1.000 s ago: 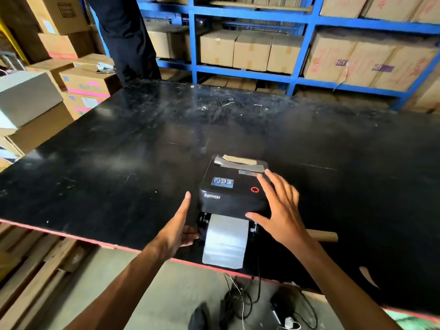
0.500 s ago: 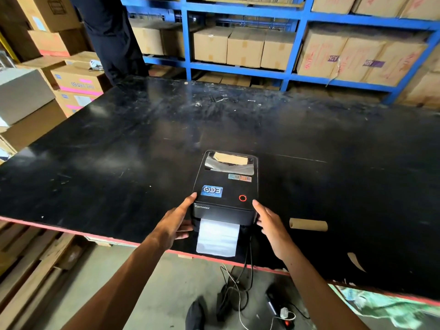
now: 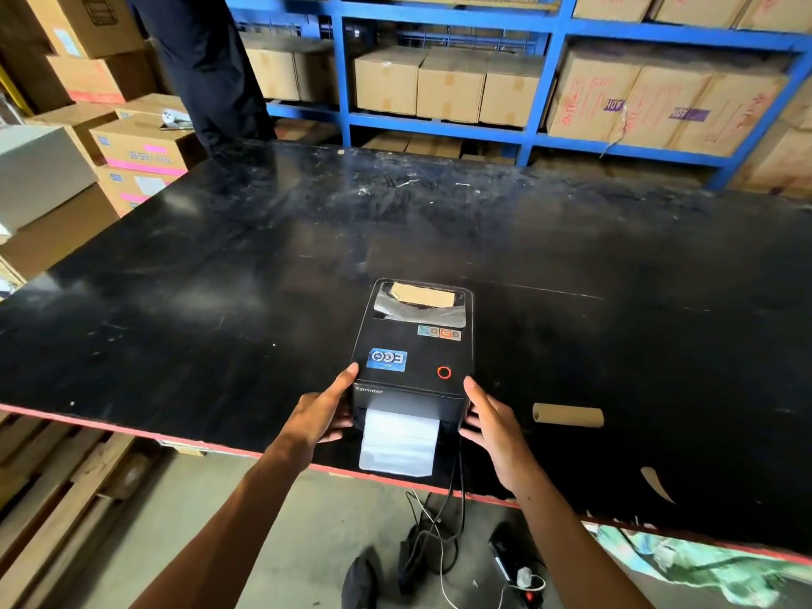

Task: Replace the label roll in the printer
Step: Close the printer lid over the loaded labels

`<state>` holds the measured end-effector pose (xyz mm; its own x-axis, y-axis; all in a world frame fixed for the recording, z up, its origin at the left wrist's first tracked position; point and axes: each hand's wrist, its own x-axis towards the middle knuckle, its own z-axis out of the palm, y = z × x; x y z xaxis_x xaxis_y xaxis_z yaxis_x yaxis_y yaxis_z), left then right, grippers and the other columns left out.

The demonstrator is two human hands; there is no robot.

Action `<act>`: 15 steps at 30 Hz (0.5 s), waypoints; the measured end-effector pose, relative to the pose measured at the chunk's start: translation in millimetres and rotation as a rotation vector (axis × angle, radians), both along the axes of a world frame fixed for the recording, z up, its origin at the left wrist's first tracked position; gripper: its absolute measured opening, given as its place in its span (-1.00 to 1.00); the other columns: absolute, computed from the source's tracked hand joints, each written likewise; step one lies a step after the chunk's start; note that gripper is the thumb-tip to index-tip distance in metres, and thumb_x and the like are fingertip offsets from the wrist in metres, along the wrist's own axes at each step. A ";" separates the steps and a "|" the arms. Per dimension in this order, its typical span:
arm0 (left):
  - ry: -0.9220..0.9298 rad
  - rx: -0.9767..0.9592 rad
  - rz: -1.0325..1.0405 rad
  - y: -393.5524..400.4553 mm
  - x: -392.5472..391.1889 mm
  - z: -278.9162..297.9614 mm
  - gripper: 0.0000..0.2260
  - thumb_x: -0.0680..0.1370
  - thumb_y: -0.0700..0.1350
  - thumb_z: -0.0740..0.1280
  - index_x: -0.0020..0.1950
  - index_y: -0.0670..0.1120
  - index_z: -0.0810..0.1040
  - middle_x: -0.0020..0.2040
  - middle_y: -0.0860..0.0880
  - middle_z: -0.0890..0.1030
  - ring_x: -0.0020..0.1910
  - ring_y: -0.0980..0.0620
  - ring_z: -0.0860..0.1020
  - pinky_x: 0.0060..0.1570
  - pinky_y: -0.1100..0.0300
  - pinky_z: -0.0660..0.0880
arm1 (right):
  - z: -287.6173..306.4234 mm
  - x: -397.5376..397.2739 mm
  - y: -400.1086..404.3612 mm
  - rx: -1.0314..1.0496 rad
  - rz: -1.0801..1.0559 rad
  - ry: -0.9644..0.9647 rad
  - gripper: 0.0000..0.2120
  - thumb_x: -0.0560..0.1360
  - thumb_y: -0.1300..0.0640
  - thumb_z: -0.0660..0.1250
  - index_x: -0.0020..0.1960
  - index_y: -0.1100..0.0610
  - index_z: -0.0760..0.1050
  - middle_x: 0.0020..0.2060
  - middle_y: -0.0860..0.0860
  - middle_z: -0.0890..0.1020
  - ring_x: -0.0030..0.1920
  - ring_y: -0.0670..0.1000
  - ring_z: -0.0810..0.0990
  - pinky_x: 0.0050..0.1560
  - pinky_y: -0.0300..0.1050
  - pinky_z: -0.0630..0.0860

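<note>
A black label printer [image 3: 413, 340] sits near the front edge of the black table [image 3: 219, 279], its lid down. A strip of white labels [image 3: 399, 441] hangs out of its front slot. My left hand [image 3: 323, 415] presses against the printer's front left corner. My right hand [image 3: 494, 426] rests against its front right corner, fingers spread. An empty brown cardboard core [image 3: 567, 416] lies on the table just right of my right hand. Through the lid's window a brown piece and clear film show.
Cables [image 3: 439, 516] drop from the printer over the red table edge to a power strip [image 3: 512, 564] on the floor. A person in dark clothes [image 3: 202, 63] stands at the table's far left. Blue shelving [image 3: 439, 120] with cartons lies behind; stacked cartons [image 3: 136, 151] and pallets [image 3: 52, 490] left.
The printer's lid has come down from tilted to flat. My right hand moved off the lid's top to the front right corner; my left hand closed in on the left corner.
</note>
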<state>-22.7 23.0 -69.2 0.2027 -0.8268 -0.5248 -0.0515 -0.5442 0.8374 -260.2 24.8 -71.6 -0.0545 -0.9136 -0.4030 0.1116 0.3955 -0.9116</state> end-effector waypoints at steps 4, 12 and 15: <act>0.006 -0.036 0.043 2.2 -3.9 -2.4 -0.45 0.40 0.33 0.31 -0.04 -0.16 0.67 -0.11 -0.14 0.72 -0.07 -0.08 0.66 -0.09 0.08 0.54 | -2.8 0.5 0.3 -0.017 0.016 0.007 -0.53 0.52 -0.09 0.25 0.35 0.13 0.41 0.16 -0.04 0.49 0.24 0.04 0.45 0.16 0.01 0.49; 0.006 -0.085 0.068 3.5 -7.6 -3.8 -0.49 0.45 0.29 0.29 -0.06 -0.15 0.67 -0.14 -0.12 0.72 -0.12 -0.07 0.65 -0.08 0.07 0.51 | -7.8 -2.0 -1.5 -0.049 0.027 -0.001 -0.62 0.54 -0.07 0.24 0.29 0.06 0.43 -0.04 -0.20 0.52 0.16 0.02 0.47 0.18 0.04 0.47; 0.011 -0.085 0.071 4.1 -8.5 -3.8 -0.50 0.44 0.30 0.29 -0.07 -0.15 0.67 -0.13 -0.12 0.72 -0.09 -0.08 0.65 0.00 0.04 0.51 | -8.3 -2.5 -2.7 -0.043 0.035 -0.012 -0.81 0.53 -0.07 0.25 0.11 -0.05 0.45 0.01 -0.12 0.54 0.14 0.02 0.48 0.15 0.02 0.47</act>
